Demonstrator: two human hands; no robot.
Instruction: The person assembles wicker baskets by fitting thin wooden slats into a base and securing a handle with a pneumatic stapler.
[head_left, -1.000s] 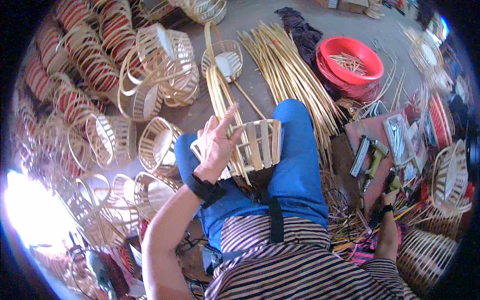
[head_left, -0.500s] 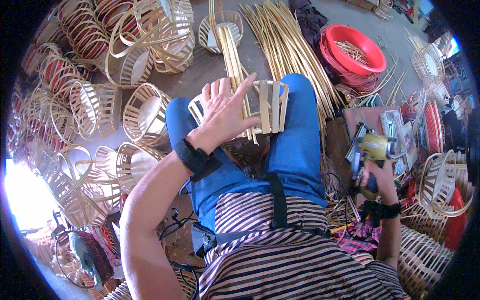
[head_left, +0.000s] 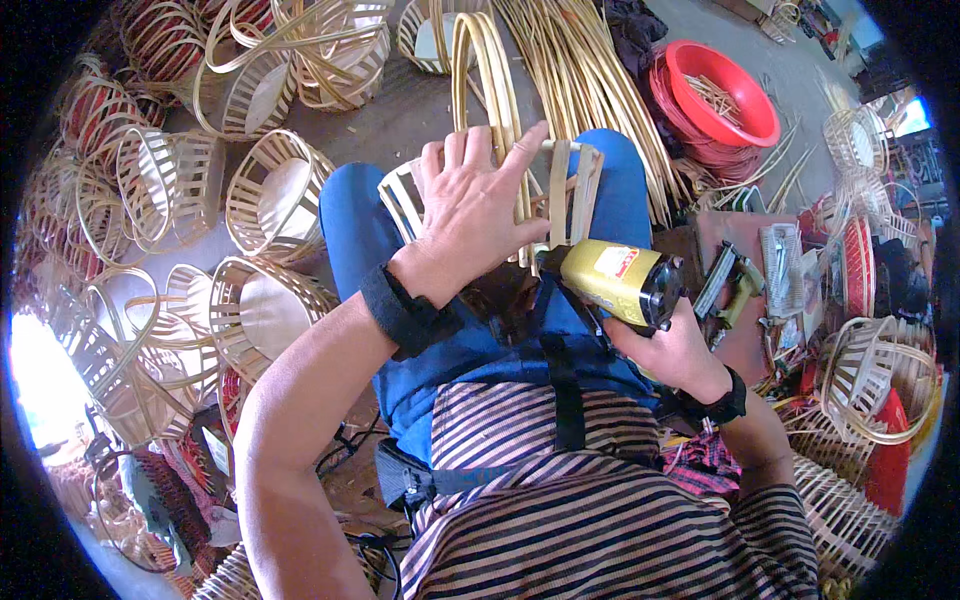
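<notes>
Basket (head_left: 560, 190) — beneath left grip (head_left: 468, 205)

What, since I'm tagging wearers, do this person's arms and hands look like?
The left hand and right hand are ungloved. The left wristband and right wristband are both black. The right sleeve has dark and pale stripes; no left sleeve shows.

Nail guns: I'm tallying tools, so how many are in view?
2: a gold nail gun in the person's right hand, and an olive-green nail gun lying on the reddish board to the right. Others may be hidden.
</notes>
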